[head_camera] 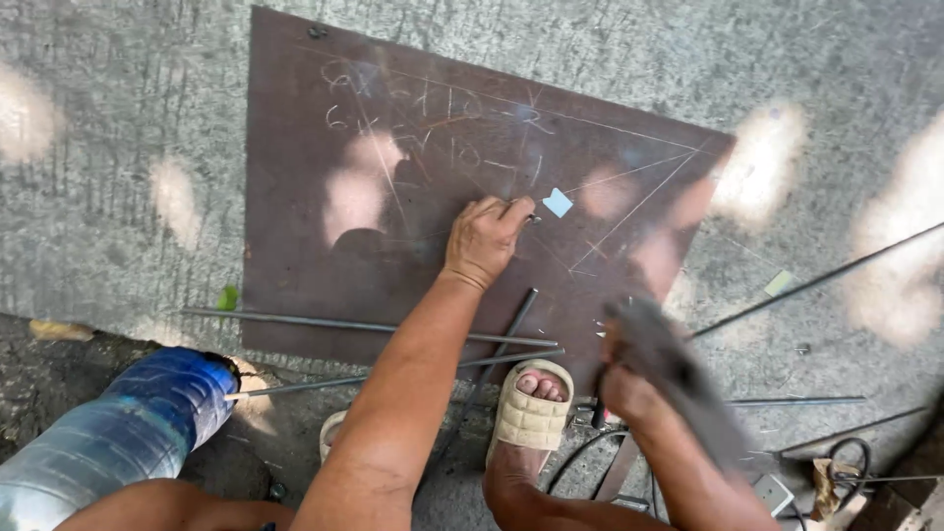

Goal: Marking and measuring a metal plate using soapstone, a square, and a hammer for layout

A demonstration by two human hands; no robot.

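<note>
A rusty brown metal sheet (324, 265) lies flat on the concrete, with chalk lines and scribbles drawn on it. My left hand (484, 239) rests on the sheet near its middle, fingers curled and pinching a small thin tool (532, 218) whose tip touches the metal. A small pale blue flat chip (558, 203) lies just right of that tip. My right hand (624, 385) hovers over the sheet's near right edge, closed on a dark grey object (678, 369) too blurred to identify.
My foot in a beige sandal (531, 408) stands at the sheet's near edge. Thin steel rods (364, 324) lie across that edge, and another rod (816, 280) slants at the right. A blue plastic bottle (138, 428) lies at lower left. Cables and scraps (836, 472) sit at lower right.
</note>
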